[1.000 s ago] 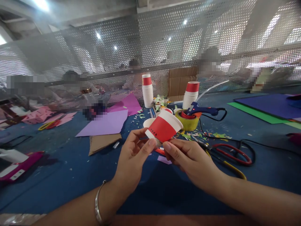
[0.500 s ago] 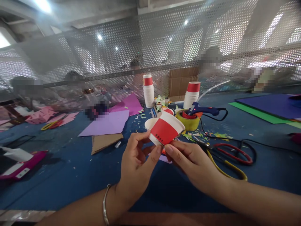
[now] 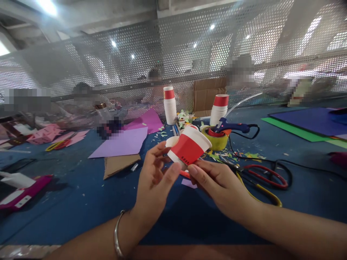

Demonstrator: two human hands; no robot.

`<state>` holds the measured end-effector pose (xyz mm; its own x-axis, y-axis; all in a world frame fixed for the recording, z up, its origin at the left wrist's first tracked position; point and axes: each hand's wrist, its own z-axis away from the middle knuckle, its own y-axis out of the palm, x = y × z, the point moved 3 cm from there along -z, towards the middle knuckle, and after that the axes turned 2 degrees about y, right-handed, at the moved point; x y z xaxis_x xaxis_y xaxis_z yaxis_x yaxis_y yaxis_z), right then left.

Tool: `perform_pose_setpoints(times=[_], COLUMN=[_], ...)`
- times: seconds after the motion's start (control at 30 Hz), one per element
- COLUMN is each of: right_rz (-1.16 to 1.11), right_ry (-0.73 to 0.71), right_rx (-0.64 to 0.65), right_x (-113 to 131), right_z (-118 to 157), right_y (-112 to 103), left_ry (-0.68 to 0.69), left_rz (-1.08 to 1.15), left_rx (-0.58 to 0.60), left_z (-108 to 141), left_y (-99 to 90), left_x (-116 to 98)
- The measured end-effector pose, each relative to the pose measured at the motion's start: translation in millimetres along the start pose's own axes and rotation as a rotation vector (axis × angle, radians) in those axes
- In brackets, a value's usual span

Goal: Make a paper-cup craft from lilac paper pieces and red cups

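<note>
A red and white paper cup [image 3: 188, 146] is held tilted in front of me, its wide rim up to the right. My right hand [image 3: 217, 178] pinches its lower end between thumb and fingers. My left hand [image 3: 155, 177], with a bracelet at the wrist, has its fingers apart at the cup's left side. The left thumb tip is at the cup's base; whether it touches cannot be told. Behind the held cup, another white cup [image 3: 170, 142] shows in part. Below it lies a small purple paper piece [image 3: 189, 183].
A glue gun [image 3: 233, 126] rests on a yellow tape roll [image 3: 218, 141]. Behind stand two cup stacks [image 3: 170, 108] [image 3: 219, 110]. Scissors [image 3: 267, 177] lie by my right forearm. Purple paper [image 3: 121, 142], cardboard [image 3: 120, 164] and a power strip [image 3: 25, 191] are left. Paper scraps are scattered around.
My left fingers have loosened and spread away from the cup's side. The cup has turned slightly in my right hand, which keeps its pinch. The view has shifted a little.
</note>
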<state>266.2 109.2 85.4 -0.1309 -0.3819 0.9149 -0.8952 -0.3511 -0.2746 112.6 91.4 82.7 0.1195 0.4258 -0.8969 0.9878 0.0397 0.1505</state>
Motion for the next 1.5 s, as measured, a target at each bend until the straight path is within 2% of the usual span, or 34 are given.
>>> perform_pose_setpoints(times=[0.1, 0.17, 0.37, 0.67, 0.87, 1.1, 1.5], right_rz=[-0.004, 0.0, 0.013, 0.027, 0.014, -0.023, 0.039], right_ry=[0.002, 0.002, -0.021, -0.013, -0.008, -0.034, -0.015], right_rx=[0.01, 0.01, 0.005, 0.013, 0.005, -0.004, -0.016], right_x=[-2, -3, -1, -3, -5, -3, -2], right_z=[-3, -3, 1, 4, 5, 5, 5], right_y=[-1, -1, 0, 1, 1, 2, 1], left_ry=[-0.162, -0.189, -0.083, 0.023, 0.048, 0.043, 0.076], left_rz=[0.112, 0.129, 0.023, -0.108, -0.192, -0.198, -0.207], left_rx=[0.026, 0.033, 0.088, 0.085, 0.068, 0.077, 0.036], left_z=[-5, -6, -2, 0, 4, 5, 8], left_y=[2.0, 2.0, -2.0, 2.0, 0.9, 2.0, 3.6], left_x=[5, 6, -1, -13, -13, -11, -10])
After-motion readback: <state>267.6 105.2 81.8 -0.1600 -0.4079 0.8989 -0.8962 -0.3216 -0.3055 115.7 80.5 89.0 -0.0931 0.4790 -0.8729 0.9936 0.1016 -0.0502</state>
